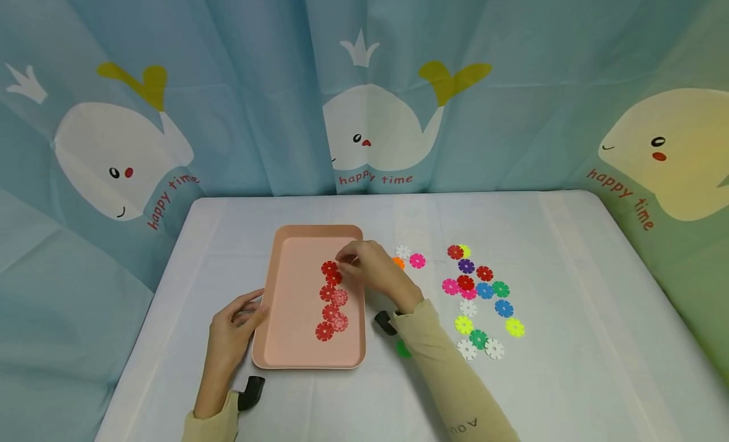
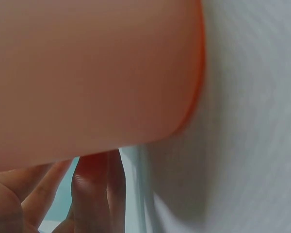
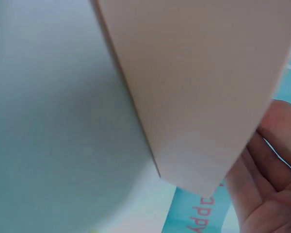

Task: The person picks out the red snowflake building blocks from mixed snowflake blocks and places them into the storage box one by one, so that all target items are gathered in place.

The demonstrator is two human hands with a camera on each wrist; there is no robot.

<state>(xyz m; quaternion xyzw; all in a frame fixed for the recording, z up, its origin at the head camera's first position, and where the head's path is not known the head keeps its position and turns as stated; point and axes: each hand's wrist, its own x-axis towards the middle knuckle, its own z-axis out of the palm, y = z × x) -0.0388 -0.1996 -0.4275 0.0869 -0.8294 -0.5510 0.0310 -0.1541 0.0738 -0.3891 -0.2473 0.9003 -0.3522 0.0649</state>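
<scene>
A pink tray (image 1: 296,359) lies on the white table. Inside it, toward the right side, several red flower-shaped discs (image 1: 324,331) form an uneven column, two of them paler and pinkish. My left hand (image 1: 230,328) holds the tray's left edge, thumb near the rim; in the left wrist view its fingers (image 2: 91,194) reach behind the tray wall. Bent over the tray's right side is my right hand (image 1: 367,265), fingertips right beside the uppermost red disc (image 1: 329,268). I cannot tell whether they pinch a disc; in the right wrist view the tray wall (image 3: 194,97) hides the fingertips.
Right of the tray, several loose discs are scattered, among them blue (image 1: 504,308), yellow (image 1: 515,327), white (image 1: 494,349) and purple (image 1: 466,266) ones. A green disc (image 1: 403,349) lies partly under the right sleeve. A whale-print curtain (image 1: 256,113) hangs behind the table.
</scene>
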